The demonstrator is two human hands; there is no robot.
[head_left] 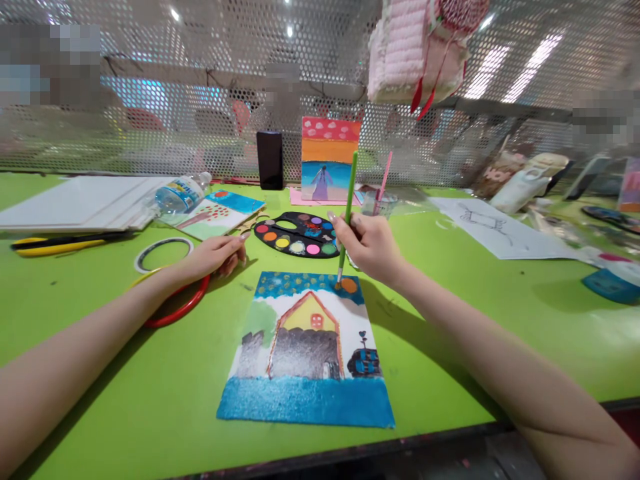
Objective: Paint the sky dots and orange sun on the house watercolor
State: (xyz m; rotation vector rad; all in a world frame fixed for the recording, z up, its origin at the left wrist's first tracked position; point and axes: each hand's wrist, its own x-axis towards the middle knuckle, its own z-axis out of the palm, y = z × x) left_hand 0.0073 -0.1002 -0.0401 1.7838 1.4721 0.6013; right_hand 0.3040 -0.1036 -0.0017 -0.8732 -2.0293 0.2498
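Observation:
Upright in my right hand [370, 243] is a paintbrush [349, 213] with a green handle, pinched between thumb and fingers. Its bristles touch the blue sky strip at the top of a painting [305, 400], beside an orange circle. The painting has a yellow house with a red outline, a dark lower wall and a blue band below. Behind it lies a black paint palette [281, 249] with several round colours. Resting on the table left of the palette, my left hand [220, 257] is empty, its fingers loosely bent and apart. A red ring [185, 308] lies under my left wrist.
A white tape roll [141, 259], scissors [65, 244], a plastic bottle [180, 193] and a tree painting [215, 217] lie left on the green table. Behind stand a dark phone [269, 160], a sunset painting [330, 153] and a cup [377, 203]. A drawing [505, 230] lies right.

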